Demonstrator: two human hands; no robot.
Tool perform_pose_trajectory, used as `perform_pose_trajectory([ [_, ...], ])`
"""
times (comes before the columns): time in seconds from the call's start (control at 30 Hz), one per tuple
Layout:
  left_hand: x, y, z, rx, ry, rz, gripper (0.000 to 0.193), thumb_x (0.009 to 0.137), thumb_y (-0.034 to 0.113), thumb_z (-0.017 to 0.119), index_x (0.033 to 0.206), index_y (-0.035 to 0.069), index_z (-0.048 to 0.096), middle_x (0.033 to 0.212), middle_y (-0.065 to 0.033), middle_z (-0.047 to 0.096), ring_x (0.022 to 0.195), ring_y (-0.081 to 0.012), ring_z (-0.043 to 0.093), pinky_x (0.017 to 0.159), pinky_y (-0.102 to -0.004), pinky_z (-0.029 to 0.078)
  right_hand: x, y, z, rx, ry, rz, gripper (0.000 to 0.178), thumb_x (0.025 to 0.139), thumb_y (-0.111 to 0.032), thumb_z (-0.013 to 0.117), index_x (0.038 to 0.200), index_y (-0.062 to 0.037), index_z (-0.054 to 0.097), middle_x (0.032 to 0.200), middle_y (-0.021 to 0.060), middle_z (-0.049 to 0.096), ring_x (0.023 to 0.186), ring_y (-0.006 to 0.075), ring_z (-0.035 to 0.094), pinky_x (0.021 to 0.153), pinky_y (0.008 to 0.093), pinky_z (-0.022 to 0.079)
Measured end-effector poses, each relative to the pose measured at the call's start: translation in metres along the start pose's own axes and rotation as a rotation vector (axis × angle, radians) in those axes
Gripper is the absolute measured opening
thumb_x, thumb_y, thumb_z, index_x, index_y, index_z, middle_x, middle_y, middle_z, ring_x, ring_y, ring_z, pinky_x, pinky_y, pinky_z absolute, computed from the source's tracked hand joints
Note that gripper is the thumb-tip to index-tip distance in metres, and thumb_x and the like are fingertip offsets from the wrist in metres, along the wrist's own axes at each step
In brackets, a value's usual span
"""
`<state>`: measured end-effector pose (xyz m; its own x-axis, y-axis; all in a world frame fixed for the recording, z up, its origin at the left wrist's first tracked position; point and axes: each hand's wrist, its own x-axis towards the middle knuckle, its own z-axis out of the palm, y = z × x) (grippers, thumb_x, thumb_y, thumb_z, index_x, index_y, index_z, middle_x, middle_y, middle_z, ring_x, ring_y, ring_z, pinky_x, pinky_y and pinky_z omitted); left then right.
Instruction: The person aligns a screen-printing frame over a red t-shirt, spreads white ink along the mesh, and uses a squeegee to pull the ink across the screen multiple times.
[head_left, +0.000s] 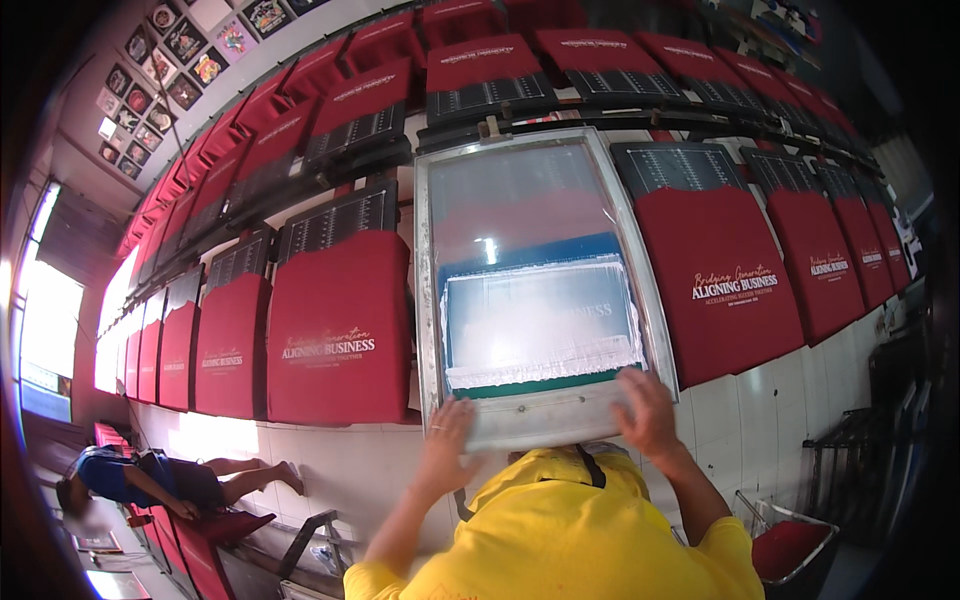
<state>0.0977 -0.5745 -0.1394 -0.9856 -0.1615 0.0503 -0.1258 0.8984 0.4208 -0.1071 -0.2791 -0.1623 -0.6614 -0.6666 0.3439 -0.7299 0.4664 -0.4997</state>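
Note:
A screen printing frame (534,410) with pale metal sides lies in front of me, over one of the printing boards. White ink (530,325) is spread across its mesh, thickest along the near edge, inside a blue-green stencil border. My left hand (450,440) grips the frame's near left corner, fingers on top. At the near right corner my right hand (648,415) holds the same frame, its fingers bent over the rim. What lies beneath the mesh is mostly hidden, though faint red shows through at the far part.
Red shirts (335,320) with white and gold printing are stretched on black boards to both sides, a further row (485,65) behind. A red-lined bin (790,545) stands at lower right. Another person (160,480) is at lower left by more red cloth. Dark racks (850,450) stand right.

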Motion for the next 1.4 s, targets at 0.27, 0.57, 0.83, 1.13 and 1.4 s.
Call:
perform_pose_trajectory([
  [0.27, 0.002, -0.104, 0.051, -0.246, 0.365, -0.571, 0.03, 0.093, 0.012, 0.053, 0.117, -0.005, 0.062, 0.107, -0.0266, 0.064, 0.097, -0.0395, 0.062, 0.086, -0.0442, 0.049, 0.001, 0.099, 0.026, -0.058, 0.212, 0.475, 0.034, 0.092, -0.01, 0.055, 0.122, 0.0039, 0.057, 0.117, 0.0235, 0.062, 0.108, 0.0403, 0.059, 0.094, 0.0443, 0.047],
  [0.57, 0.02, -0.082, 0.032, -0.306, 0.328, -0.721, 0.026, 0.094, 0.017, 0.053, 0.098, -0.003, 0.068, 0.076, -0.0255, 0.063, 0.073, -0.0388, 0.064, 0.064, -0.0403, 0.048, 0.013, 0.116, 0.033, 0.226, 0.32, 0.653, 0.025, 0.091, -0.006, 0.052, 0.107, 0.0069, 0.065, 0.104, 0.0214, 0.069, 0.1, 0.0321, 0.066, 0.091, 0.036, 0.049],
  [0.83, 0.017, -0.088, 0.029, -0.312, 0.319, -0.69, 0.024, 0.092, 0.018, 0.055, 0.1, -0.001, 0.068, 0.074, -0.0259, 0.061, 0.068, -0.0381, 0.062, 0.063, -0.0411, 0.047, 0.012, 0.117, 0.036, 0.237, 0.344, 0.682, 0.023, 0.089, -0.005, 0.055, 0.106, 0.0061, 0.066, 0.101, 0.0201, 0.07, 0.097, 0.0318, 0.067, 0.088, 0.0361, 0.05],
  [1.13, 0.013, -0.084, 0.038, -0.206, 0.509, -0.583, 0.026, 0.094, 0.017, 0.055, 0.099, -0.003, 0.07, 0.08, -0.0174, 0.068, 0.065, -0.0258, 0.063, 0.066, -0.0365, 0.049, 0.018, 0.119, 0.031, 0.12, 0.247, 0.637, 0.024, 0.088, -0.008, 0.058, 0.108, 0.004, 0.065, 0.102, 0.0209, 0.068, 0.099, 0.0368, 0.065, 0.088, 0.0407, 0.05],
  [1.4, -0.017, 0.022, -0.018, -0.95, -0.426, -0.472, 0.028, 0.1, 0.021, 0.052, 0.097, 0.0, 0.07, 0.085, -0.0091, 0.069, 0.077, -0.0137, 0.062, 0.067, -0.0278, 0.049, 0.021, -0.012, -0.005, 0.036, -0.344, -0.175, 0.055, 0.08, -0.018, 0.073, 0.13, -0.0046, 0.055, 0.133, 0.011, 0.056, 0.122, 0.0313, 0.051, 0.097, 0.0442, 0.045],
])
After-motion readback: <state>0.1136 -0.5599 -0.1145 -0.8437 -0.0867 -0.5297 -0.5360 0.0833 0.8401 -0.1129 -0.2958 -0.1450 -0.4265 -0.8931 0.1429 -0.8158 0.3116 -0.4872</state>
